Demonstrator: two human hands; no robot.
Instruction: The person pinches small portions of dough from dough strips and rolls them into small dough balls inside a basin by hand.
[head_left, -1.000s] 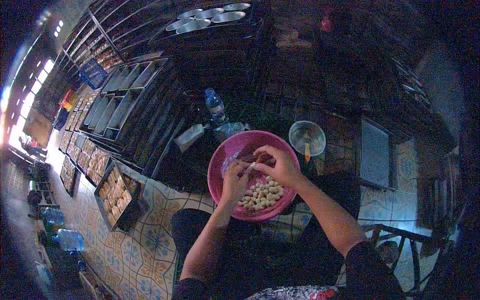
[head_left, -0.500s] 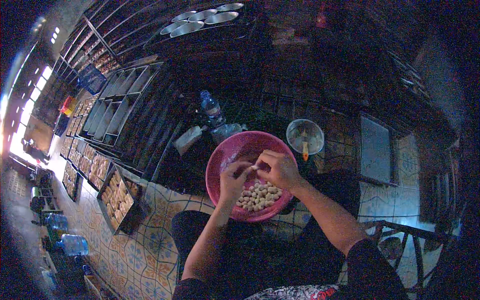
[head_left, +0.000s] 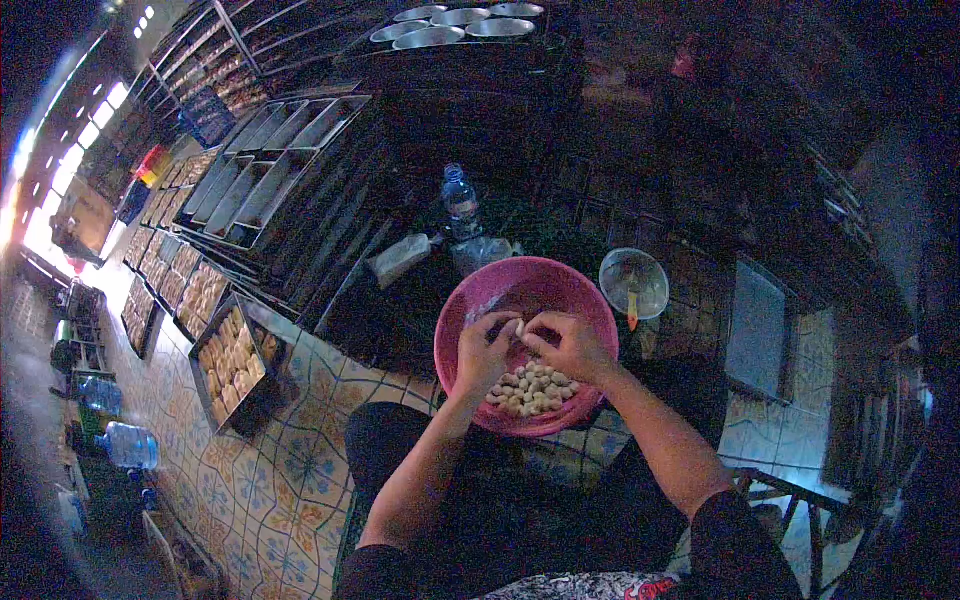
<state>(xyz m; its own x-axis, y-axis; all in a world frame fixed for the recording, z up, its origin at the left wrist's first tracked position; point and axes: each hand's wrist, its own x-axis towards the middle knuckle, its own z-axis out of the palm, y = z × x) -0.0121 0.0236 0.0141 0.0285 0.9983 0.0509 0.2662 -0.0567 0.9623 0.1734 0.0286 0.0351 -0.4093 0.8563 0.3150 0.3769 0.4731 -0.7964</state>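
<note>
A pink plastic basin (head_left: 452,300) sits at my lap. In its lower part lies a heap of small pale rounded pieces (head_left: 532,390), whose exact kind I cannot make out. Above the basin's middle, my left hand (head_left: 487,352) and my right hand (head_left: 572,346) meet fingertip to fingertip. Between them is a small pale piece (head_left: 519,328), pinched by the fingers of both hands. Clear plastic (head_left: 487,303) shows inside the basin's upper left side, partly hidden by my left hand.
A metal bowl (head_left: 655,290) with an orange-handled brush (head_left: 632,308) stands right of the basin. Behind are a plastic bottle (head_left: 461,208) and a pale packet (head_left: 398,260). Left are trays of bread (head_left: 232,365), stacked metal pans (head_left: 245,190) and water jugs (head_left: 130,445) on patterned tiles.
The view has shifted, so most of the scene sits further right. Both hands stay over the basin, fingertips still together, with the right hand's fingers turned lower around the pale piece.
</note>
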